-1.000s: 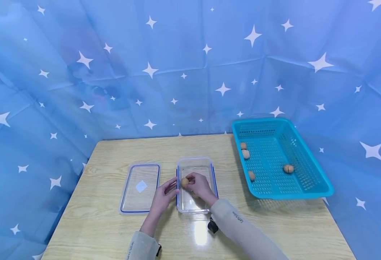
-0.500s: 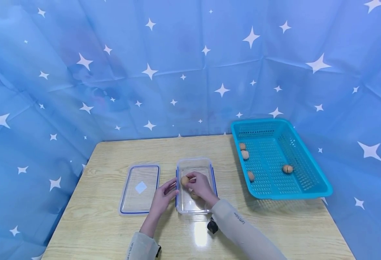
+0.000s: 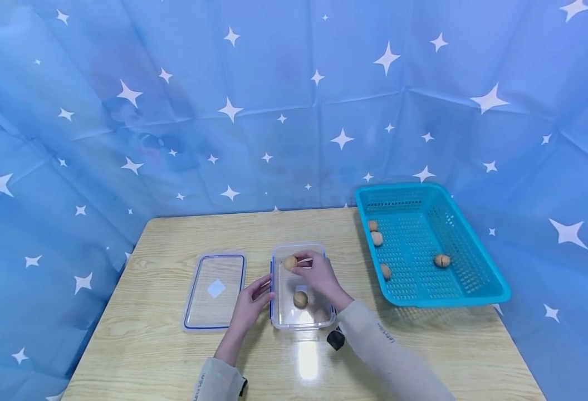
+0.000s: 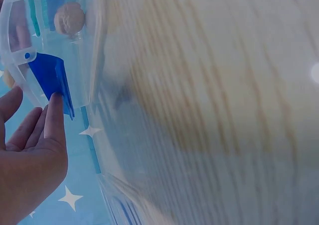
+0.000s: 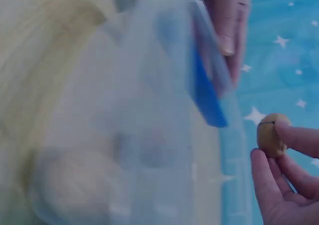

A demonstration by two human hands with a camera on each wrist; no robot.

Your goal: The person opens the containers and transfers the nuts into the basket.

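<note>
A clear plastic box (image 3: 327,278) with blue clips stands mid-table. My right hand (image 3: 308,267) hovers over its far end and pinches a walnut (image 3: 290,262) (image 5: 270,134) between fingertips. A second walnut (image 3: 300,299) (image 4: 69,18) lies on the box floor near its front. My left hand (image 3: 256,294) rests with straight fingers against the box's left wall, fingertips (image 4: 54,116) touching the blue clip (image 4: 50,78). The box's clear lid (image 3: 216,289) lies flat to the left.
A teal perforated basket (image 3: 479,281) sits at the right of the wooden table (image 3: 174,356), holding several walnuts (image 3: 442,260). A small black object (image 3: 334,338) lies by my right sleeve. Blue starred cloth surrounds the table.
My right hand moved toward the box's far end, still pinching its walnut. That uncovered the walnut lying on the box floor. The left hand stayed at the box's side.
</note>
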